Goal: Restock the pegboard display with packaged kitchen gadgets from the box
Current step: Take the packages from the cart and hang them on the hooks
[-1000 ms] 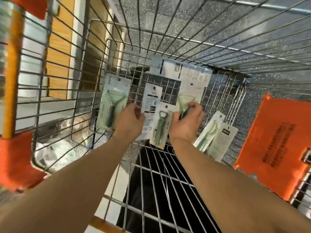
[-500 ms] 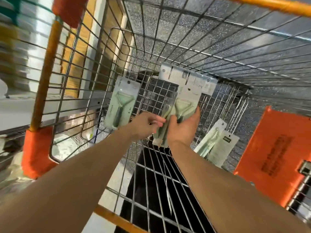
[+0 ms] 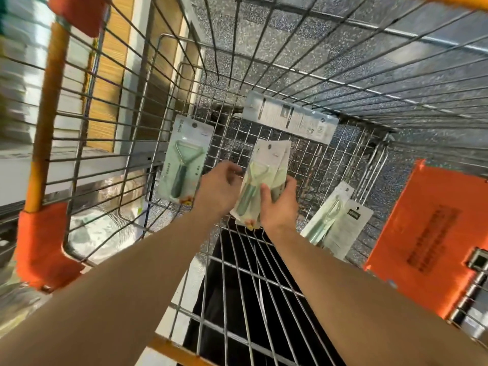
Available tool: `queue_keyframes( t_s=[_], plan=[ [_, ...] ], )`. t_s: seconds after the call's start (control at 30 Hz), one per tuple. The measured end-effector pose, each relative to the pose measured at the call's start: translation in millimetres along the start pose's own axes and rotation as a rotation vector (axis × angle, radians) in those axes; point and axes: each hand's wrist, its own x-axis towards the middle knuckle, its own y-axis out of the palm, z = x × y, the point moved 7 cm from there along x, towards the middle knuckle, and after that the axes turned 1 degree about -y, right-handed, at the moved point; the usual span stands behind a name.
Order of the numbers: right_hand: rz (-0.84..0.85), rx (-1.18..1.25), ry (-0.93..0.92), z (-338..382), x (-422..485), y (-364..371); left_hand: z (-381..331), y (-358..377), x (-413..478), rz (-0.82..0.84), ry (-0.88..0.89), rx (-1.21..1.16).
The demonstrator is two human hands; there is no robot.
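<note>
- The loose packs that lay spread between the two hands a second ago are now gathered into one stack of peeler packs (image 3: 266, 165), fanned slightly and lifted off the mesh at the centre of the frame.
- The white-backed card that the left hand (image 3: 216, 188) had been handling is no longer separate. It seems to have gone into the stack.
- In my judgement the gathering step is nearly done and the stack is close to being carried out to the pegboard, which is not in view.
- The right hand (image 3: 280, 204) reaches in from the lower right with the forearm straight. Its fingers (image 3: 265, 192) curl across the front of the stack's lower half and grip it firmly.
- The left hand comes in from the lower left, knuckles up, fingers loosely curled with the tips at the stack's left edge. I cannot tell whether it pinches the edge or only steadies it.
- More stock remains in the wire cart (image 3: 311, 75). A single peeler pack (image 3: 184, 165) leans on the wall left of centre, and a wide grey card (image 3: 290, 120) stands above the stack. Two more packs (image 3: 336, 217) lean at the right, beside the orange flap (image 3: 427, 233).
</note>
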Motion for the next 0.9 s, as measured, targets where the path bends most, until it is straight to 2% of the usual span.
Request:
queue_keyframes(
  t_s=[0.1,0.17,0.3,0.63,0.77,0.9],
  plan=[
    [0.013,0.012,-0.013,9,-3,8,8,-52,-3,-0.383,-0.056,0.183],
    [0.033,0.028,-0.031,15,-4,13,20,-71,-1,-0.473,-0.109,0.235],
    [0.064,0.065,-0.007,13,-1,23,49,-76,10,-0.385,-0.190,0.185],
    [0.117,0.089,0.029,7,6,27,48,-64,16,-0.316,-0.101,0.287],
    [0.123,0.099,0.049,8,5,26,33,-63,6,-0.298,-0.005,0.078],
    [0.102,0.151,0.060,13,2,25,14,-45,5,-0.111,0.042,-0.021]
  ],
)
